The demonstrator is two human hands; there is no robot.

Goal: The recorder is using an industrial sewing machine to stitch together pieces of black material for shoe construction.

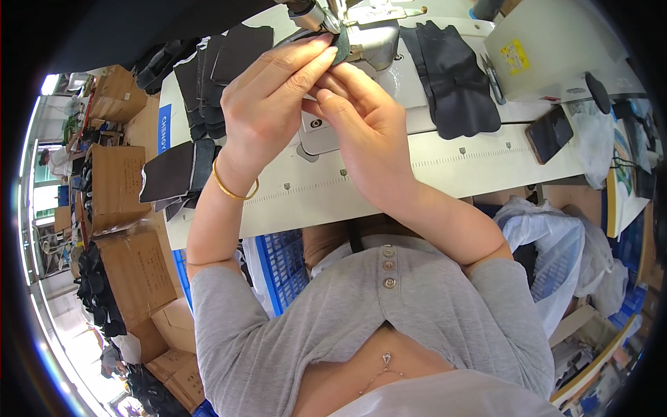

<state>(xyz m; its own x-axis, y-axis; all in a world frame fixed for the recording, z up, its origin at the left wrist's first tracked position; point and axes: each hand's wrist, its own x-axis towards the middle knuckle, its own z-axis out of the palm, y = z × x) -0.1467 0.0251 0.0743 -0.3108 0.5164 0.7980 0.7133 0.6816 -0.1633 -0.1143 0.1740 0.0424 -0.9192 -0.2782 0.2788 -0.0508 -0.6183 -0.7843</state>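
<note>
Both my hands are at the sewing machine head (313, 17), at the top of the head view. The fingers of my left hand (264, 97), which has a gold bangle at the wrist, press together on a small dark fabric piece (341, 50) beside the needle area. My right hand (368, 118) is closed just to the right, its bent fingers meeting the left fingertips at the lower edge of that piece. Most of the piece is hidden behind my fingers. Metal machine parts (379, 45) stand just beyond my right fingers.
Stacked dark panels (201, 90) lie left of my hands, more dark panels (455, 83) to the right. Metal snips (492, 80) and a phone (549, 134) rest farther right. Cardboard boxes (118, 187) line the left; a blue crate (281, 271) and plastic bags (542, 243) sit below table level.
</note>
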